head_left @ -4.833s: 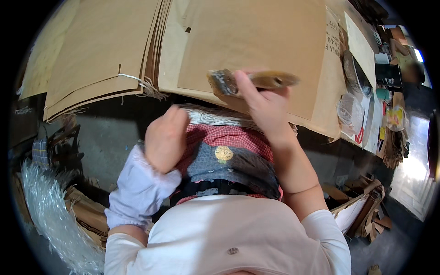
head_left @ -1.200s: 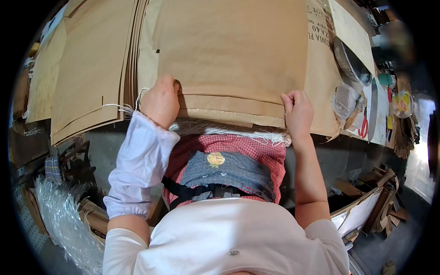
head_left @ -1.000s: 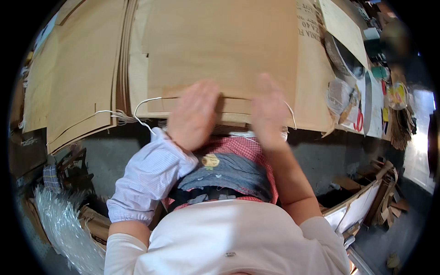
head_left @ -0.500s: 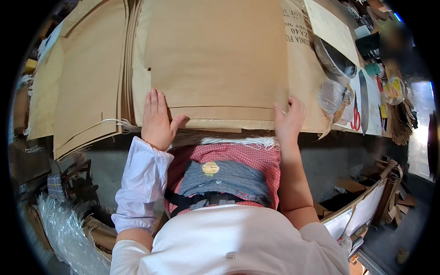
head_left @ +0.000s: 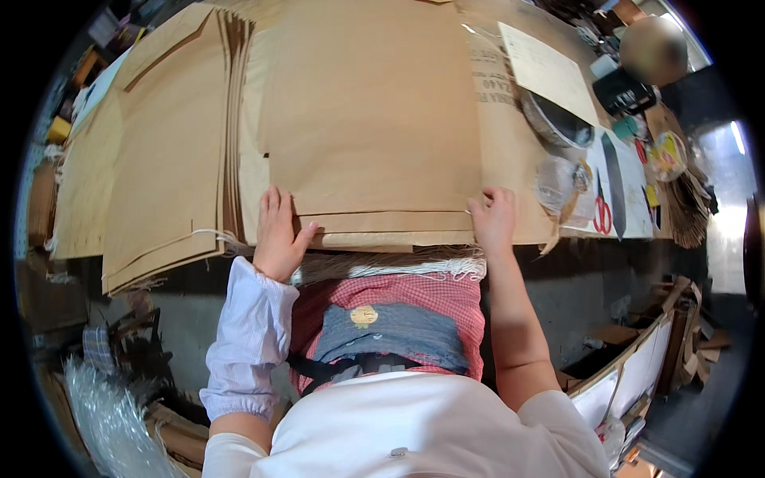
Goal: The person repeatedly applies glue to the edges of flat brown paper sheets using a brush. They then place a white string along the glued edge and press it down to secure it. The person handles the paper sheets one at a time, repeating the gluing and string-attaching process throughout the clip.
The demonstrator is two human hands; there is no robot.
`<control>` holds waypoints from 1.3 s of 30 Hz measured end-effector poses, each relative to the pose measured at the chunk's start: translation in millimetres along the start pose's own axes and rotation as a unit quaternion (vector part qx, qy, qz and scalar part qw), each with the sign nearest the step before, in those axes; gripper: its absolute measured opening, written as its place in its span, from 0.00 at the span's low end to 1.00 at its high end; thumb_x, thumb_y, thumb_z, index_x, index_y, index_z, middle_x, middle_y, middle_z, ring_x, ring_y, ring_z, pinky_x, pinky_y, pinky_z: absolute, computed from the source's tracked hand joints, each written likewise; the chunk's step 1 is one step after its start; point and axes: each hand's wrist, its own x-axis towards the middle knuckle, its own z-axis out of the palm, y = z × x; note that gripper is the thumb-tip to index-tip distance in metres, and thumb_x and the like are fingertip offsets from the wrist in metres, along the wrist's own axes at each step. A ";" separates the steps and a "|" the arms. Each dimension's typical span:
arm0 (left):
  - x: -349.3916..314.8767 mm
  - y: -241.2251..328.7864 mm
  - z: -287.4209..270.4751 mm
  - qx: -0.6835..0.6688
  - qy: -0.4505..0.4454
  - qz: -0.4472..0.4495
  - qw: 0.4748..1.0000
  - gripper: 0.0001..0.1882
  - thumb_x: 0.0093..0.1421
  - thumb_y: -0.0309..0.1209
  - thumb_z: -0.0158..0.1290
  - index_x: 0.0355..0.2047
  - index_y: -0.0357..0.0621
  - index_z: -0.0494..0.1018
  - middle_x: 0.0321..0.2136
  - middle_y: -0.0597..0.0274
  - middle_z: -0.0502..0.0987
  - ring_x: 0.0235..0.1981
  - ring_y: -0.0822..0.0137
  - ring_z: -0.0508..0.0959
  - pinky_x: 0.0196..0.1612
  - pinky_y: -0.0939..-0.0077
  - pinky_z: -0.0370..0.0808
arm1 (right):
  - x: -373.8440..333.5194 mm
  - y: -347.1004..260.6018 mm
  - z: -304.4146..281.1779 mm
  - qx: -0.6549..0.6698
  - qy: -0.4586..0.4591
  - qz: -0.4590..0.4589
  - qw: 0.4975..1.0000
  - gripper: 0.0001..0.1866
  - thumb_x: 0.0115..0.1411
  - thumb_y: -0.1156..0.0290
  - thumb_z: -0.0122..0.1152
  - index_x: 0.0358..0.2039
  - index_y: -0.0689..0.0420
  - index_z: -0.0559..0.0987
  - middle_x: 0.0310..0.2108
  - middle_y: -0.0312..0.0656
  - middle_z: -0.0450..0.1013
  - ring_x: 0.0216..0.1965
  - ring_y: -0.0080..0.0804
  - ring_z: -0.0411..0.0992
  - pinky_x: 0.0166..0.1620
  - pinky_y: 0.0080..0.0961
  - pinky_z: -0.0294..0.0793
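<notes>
At the left of the frame lies a stack (head_left: 167, 159) of brown paper, with a white cord (head_left: 209, 232) near its lower edge. Next, the left hand (head_left: 279, 240) lies flat, thumb spread, on the lower left corner of the sheet (head_left: 370, 119), which fills the upper middle between the hands. The right hand (head_left: 495, 221) curls at its lower right edge; whether it pinches anything, I cannot tell. Farther right lie red-handled scissors (head_left: 602, 215).

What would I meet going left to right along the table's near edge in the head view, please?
Brown paper stack, left hand, large brown sheet, right hand, clear plastic bag, red-handled scissors, grey blade.
</notes>
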 end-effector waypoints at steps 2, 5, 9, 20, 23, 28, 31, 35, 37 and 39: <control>3.3 -1.0 7.1 0.009 0.006 0.011 1.000 0.37 0.57 0.41 0.52 0.57 0.24 0.53 0.61 0.30 0.49 0.63 0.39 0.47 0.64 0.56 0.48 | 1.9 6.5 1.8 0.027 -0.021 0.012 0.999 0.18 0.47 0.72 0.66 0.39 0.60 0.73 0.40 0.45 0.68 0.43 0.41 0.68 0.47 0.33 0.68; 3.4 0.4 9.9 0.034 0.013 0.014 0.999 0.39 0.57 0.45 0.51 0.58 0.26 0.53 0.60 0.29 0.49 0.63 0.38 0.47 0.63 0.54 0.48 | 0.5 15.0 10.7 0.056 -0.013 -0.012 0.998 0.17 0.47 0.73 0.65 0.39 0.59 0.74 0.42 0.45 0.68 0.44 0.41 0.67 0.48 0.33 0.67; 2.5 2.4 9.6 0.041 0.021 0.014 0.999 0.39 0.57 0.45 0.51 0.58 0.26 0.53 0.60 0.30 0.49 0.63 0.38 0.47 0.63 0.54 0.48 | 1.4 5.1 13.8 0.041 0.035 0.032 0.998 0.16 0.46 0.75 0.64 0.38 0.58 0.74 0.42 0.45 0.68 0.45 0.42 0.66 0.49 0.33 0.67; -1.6 -8.5 13.3 -0.096 0.075 -0.013 0.992 0.42 0.55 0.41 0.56 0.60 0.28 0.49 0.60 0.32 0.50 0.63 0.40 0.50 0.64 0.55 0.48 | -3.3 -26.0 -20.0 0.134 -0.102 0.032 0.985 0.17 0.57 0.79 0.49 0.48 0.61 0.69 0.47 0.49 0.69 0.49 0.46 0.68 0.50 0.34 0.68; -7.9 10.3 -29.9 -0.179 0.181 -0.091 0.963 0.44 0.51 0.34 0.61 0.60 0.29 0.48 0.57 0.39 0.59 0.57 0.51 0.64 0.58 0.63 0.63 | -2.2 -18.3 -73.6 0.617 -0.089 0.183 0.760 0.22 0.52 0.84 0.49 0.50 0.61 0.67 0.48 0.46 0.68 0.49 0.34 0.69 0.50 0.27 0.70; -28.0 20.2 -37.5 -0.443 0.052 -0.159 0.880 0.11 0.58 0.30 0.53 0.37 0.33 0.71 0.26 0.55 0.76 0.27 0.67 0.75 0.30 0.71 0.71 | -6.2 -0.6 -83.8 0.274 -0.245 0.140 0.919 0.20 0.56 0.81 0.49 0.51 0.65 0.69 0.44 0.49 0.73 0.45 0.32 0.72 0.49 0.26 0.70; -40.9 23.7 -63.7 -0.104 0.194 0.028 0.975 0.05 0.54 0.26 0.54 0.22 0.41 0.71 0.18 0.53 0.72 0.20 0.52 0.73 0.23 0.61 0.68 | -20.2 -10.0 -46.1 0.137 -0.138 -0.023 0.981 0.17 0.59 0.78 0.48 0.49 0.67 0.70 0.41 0.50 0.74 0.44 0.33 0.73 0.47 0.26 0.70; -88.7 -26.1 -97.0 -0.038 0.332 -0.032 0.942 0.03 0.54 0.25 0.53 0.25 0.39 0.72 0.19 0.57 0.72 0.20 0.59 0.72 0.24 0.68 0.68 | -25.8 -86.3 -9.1 0.298 -0.135 -0.048 0.944 0.16 0.62 0.75 0.46 0.48 0.68 0.70 0.40 0.51 0.74 0.43 0.33 0.73 0.45 0.27 0.71; -121.9 -65.0 -123.0 -0.244 0.392 -0.220 0.859 0.09 0.60 0.29 0.51 0.26 0.36 0.70 0.19 0.65 0.69 0.23 0.74 0.66 0.28 0.75 0.67 | -26.7 -148.4 5.0 0.330 -0.182 -0.118 0.919 0.16 0.62 0.75 0.45 0.49 0.68 0.70 0.37 0.48 0.74 0.38 0.29 0.72 0.42 0.25 0.71; -138.8 -108.1 -165.0 -0.091 0.444 -0.216 0.865 0.11 0.61 0.30 0.49 0.26 0.34 0.70 0.19 0.61 0.70 0.22 0.72 0.67 0.27 0.75 0.66 | -28.5 -204.0 28.4 0.389 -0.315 -0.086 0.862 0.17 0.62 0.76 0.45 0.51 0.67 0.69 0.32 0.41 0.73 0.31 0.22 0.69 0.36 0.20 0.70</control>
